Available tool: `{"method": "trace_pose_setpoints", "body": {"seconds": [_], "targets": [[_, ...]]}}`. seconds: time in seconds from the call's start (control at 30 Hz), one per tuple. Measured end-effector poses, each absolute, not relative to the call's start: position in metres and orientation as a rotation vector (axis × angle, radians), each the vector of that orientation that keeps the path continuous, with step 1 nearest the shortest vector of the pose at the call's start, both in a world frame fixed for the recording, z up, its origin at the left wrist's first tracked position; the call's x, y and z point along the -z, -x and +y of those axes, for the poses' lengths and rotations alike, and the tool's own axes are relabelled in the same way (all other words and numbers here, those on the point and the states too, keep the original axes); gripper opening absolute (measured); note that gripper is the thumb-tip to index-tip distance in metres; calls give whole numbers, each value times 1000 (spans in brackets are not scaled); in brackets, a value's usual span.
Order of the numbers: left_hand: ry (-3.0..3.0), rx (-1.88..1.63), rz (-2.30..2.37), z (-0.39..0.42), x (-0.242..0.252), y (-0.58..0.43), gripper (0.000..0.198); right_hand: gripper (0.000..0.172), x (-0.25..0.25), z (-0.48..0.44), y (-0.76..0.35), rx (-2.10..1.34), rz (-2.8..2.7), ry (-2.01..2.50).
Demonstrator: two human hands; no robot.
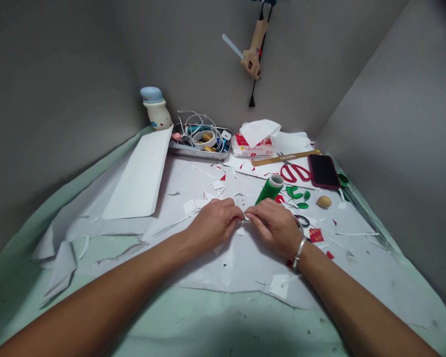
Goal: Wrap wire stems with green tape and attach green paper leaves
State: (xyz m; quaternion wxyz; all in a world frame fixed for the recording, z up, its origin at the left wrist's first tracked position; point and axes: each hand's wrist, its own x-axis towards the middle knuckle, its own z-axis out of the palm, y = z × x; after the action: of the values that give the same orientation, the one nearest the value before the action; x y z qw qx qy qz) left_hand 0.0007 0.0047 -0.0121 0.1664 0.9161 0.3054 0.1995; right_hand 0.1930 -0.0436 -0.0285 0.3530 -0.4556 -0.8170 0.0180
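Note:
My left hand (213, 224) and my right hand (273, 228) meet above the white paper sheet covering the table, their fingertips pinching a small piece of white paper (247, 218) between them. Most of that piece is hidden by my fingers. Just beyond my right hand, a spool of green thread (269, 190) lies on its side, near several green paper leaf shapes (296, 196). Scraps of white and red paper (217, 184) are scattered around both hands. A silver bangle (299, 252) circles my right wrist.
Red-handled scissors (295, 172), a wooden ruler (286, 157) and a black phone (323, 171) lie at the back right. Behind them are a tissue pack (252, 141) and a metal tray of cables (198, 151). A hot glue gun (254, 54) hangs on the grey wall.

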Motion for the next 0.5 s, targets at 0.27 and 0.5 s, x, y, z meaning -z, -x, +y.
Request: {"method": "trace_pose_setpoints", "body": {"seconds": [0.27, 0.5], "targets": [[-2254, -770, 870, 3, 3, -1, 14, 16, 34, -39, -195, -152, -2112, 1234], [-2346, -756, 1048, 3, 6, -1, 17, 20, 31, -48, -187, -62, -2227, 1184]]}}
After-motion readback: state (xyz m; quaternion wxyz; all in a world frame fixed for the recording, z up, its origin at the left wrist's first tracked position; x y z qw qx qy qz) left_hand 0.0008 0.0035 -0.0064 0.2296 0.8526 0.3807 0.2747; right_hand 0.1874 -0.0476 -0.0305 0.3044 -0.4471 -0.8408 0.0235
